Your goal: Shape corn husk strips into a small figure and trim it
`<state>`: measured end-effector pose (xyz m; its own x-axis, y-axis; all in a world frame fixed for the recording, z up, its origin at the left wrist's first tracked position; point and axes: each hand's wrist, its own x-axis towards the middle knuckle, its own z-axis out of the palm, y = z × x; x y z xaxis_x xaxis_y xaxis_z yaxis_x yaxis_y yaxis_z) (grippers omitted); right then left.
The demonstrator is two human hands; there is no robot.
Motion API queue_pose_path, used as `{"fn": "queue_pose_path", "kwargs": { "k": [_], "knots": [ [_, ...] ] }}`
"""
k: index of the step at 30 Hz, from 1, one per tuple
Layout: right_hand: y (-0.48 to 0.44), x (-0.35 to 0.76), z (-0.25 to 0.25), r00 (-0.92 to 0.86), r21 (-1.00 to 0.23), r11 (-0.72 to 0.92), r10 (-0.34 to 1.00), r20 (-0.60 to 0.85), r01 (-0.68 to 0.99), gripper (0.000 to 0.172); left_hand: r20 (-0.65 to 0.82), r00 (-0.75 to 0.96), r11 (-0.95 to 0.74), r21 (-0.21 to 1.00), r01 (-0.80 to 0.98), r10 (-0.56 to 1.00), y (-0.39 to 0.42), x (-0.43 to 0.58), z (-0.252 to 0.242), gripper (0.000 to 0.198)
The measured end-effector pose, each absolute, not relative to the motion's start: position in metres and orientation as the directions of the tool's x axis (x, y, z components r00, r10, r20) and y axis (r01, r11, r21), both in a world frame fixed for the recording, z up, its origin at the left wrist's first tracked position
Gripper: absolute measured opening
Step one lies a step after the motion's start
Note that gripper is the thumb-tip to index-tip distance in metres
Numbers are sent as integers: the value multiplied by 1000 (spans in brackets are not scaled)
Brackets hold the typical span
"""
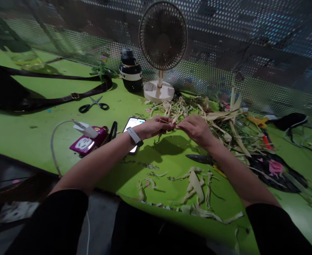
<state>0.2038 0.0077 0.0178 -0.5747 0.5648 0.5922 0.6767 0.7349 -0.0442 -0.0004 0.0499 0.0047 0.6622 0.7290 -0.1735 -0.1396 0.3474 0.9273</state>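
Both hands meet above the green table. My left hand, with a white watch on its wrist, pinches one end of a thin pale leaf strip. My right hand pinches the other end close beside it. A heap of dried husk strips and green stalks lies just behind and to the right of the hands. Torn strip scraps lie on the table under my forearms.
A small desk fan and a dark bottle stand at the back by a perforated metal screen. Black scissors, a lit phone, a magenta power strip with white plug, a dark knife and a black strap lie around.
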Motion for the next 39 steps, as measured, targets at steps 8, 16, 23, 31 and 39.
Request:
{"fn": "queue_pose_path", "kwargs": {
  "k": [8, 16, 23, 31, 39],
  "knots": [
    [7, 195, 17, -756, 6, 837, 491, 433, 547, 22, -172, 826, 42, 983, 177, 537, 55, -7, 6, 16],
    [-2, 189, 12, -731, -193, 830, 553, 400, 523, 21, -49, 854, -83, 991, 107, 518, 54, -15, 15, 28],
    [-13, 182, 15, -629, -444, 746, 661, 409, 496, 16, 31, 916, -127, 992, 23, 401, 52, -18, 30, 26],
    [-3, 190, 10, -376, -206, 663, 622, 687, 720, 25, 255, 442, -318, 945, 74, 860, 41, -7, 32, 27],
    [-3, 189, 3, -468, -32, 691, 522, 713, 722, 20, 250, 573, -394, 908, 141, 780, 33, 7, 17, 38]
  ]
}}
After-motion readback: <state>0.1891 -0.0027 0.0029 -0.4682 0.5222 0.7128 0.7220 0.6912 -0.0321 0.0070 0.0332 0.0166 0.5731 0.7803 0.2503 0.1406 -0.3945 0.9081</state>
